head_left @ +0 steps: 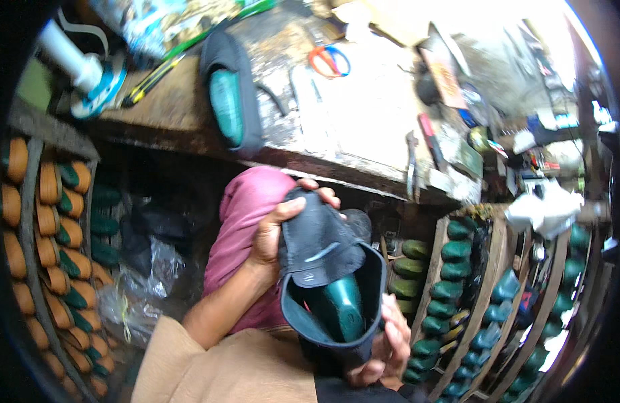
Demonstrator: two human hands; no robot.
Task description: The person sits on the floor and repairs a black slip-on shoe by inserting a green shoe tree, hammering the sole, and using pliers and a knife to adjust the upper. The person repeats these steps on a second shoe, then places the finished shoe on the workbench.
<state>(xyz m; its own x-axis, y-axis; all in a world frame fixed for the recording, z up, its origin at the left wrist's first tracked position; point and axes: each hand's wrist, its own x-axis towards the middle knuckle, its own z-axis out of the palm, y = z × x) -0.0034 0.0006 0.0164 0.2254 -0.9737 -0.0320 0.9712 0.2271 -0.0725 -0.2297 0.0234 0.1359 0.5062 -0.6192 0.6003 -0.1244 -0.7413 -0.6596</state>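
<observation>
Over my lap I hold a black shoe [316,232] with a green shoe last [343,305] showing inside its opening. My left hand [276,232] is closed round the far end, thumb on top and fingertips coming over the edge. At the near end, my right hand [388,342] cups the wall of the opening from the right and below; part of that hand is hidden behind the shoe. On the bench's front edge lies another black shoe [251,124] with a green last [226,107] in it.
The workbench [169,107] carries orange-and-blue scissors [328,62], a yellow-black cutter [152,80], pliers [412,164] and a red-handled tool [431,138]. Racks of orange and green lasts [48,185] stand left; green lasts [455,271] fill racks at right. A plastic bag [138,295] lies low at left.
</observation>
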